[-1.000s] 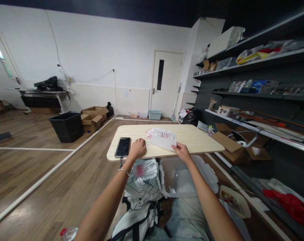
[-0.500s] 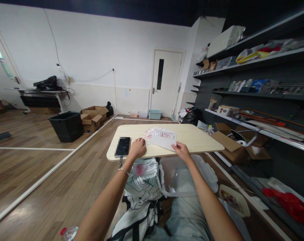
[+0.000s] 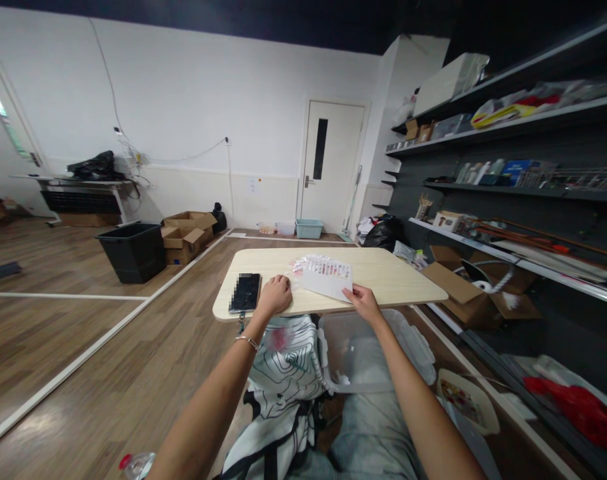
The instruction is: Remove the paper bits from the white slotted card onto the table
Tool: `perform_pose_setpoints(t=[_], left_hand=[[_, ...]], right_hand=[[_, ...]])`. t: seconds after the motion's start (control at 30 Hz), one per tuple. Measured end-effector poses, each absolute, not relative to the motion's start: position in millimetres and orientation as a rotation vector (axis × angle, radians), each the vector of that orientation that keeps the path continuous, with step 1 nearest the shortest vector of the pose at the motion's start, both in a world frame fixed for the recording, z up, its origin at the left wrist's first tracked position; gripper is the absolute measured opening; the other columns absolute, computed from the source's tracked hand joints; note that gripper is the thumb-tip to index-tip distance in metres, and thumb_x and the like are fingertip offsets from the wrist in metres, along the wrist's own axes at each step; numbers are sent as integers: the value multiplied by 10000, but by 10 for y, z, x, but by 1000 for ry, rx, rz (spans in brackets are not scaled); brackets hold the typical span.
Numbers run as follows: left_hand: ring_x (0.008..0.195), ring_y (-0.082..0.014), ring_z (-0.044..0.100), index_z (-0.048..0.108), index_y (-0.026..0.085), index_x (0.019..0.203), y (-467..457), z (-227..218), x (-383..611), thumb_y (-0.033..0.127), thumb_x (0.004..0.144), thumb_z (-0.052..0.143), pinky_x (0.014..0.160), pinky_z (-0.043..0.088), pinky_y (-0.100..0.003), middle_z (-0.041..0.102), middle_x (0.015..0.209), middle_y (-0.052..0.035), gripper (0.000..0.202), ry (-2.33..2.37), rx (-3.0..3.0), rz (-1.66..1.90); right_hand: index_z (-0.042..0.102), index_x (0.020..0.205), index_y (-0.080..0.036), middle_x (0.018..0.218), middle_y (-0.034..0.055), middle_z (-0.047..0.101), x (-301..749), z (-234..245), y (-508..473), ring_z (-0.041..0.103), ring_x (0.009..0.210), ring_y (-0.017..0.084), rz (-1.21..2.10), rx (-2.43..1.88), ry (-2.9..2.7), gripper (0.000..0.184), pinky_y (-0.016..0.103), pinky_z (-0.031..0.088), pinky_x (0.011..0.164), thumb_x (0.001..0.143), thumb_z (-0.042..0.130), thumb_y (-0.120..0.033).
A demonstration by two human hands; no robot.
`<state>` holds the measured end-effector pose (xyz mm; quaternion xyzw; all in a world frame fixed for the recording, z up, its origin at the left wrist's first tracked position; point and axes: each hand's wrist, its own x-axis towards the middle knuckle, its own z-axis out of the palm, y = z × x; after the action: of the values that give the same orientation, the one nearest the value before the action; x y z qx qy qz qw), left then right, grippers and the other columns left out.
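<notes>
Between the thumb and fingers of my right hand is the near right corner of a white card, lying on or just above the pale table. Rows of small reddish and white pieces show along the card's far part. Loose clear plastic with pink bits lies at its far left edge. My left hand rests on the table left of the card with its fingers curled down; whatever they hold, if anything, is hidden. Beside it on the left lies a black phone with a strap hanging over the edge.
Below the table are a clear plastic bin and a patterned white bag. An open cardboard box and loaded shelves stand right. A black bin is left, and a bottle lies at lower left.
</notes>
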<state>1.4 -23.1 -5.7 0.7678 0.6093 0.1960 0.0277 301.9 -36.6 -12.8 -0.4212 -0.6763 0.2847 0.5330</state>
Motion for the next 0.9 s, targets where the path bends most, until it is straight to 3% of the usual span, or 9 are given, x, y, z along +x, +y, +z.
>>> perform_pose_setpoints(t=[0.33,0.9], left_hand=[[1266,-284,560,631,177,1208,-224,-66,15,238,966,396,1058,424,-396,629,1349,-149,343,1881,2370,610],[1262,-284,564,634,174,1209,-221,-75,11,248,970,386,1057,427,-393,627,1348,-149,352,1882,2377,615]], right_hand=[[831,979,-170,1008,100,814,3034,-115,-362,748,944,339,674,-1024,-1631,648,481,598,904,714,746,-755],[826,905,-156,909,97,806,3041,-139,-340,736,857,315,685,-1016,-1672,627,456,597,844,728,733,-751]])
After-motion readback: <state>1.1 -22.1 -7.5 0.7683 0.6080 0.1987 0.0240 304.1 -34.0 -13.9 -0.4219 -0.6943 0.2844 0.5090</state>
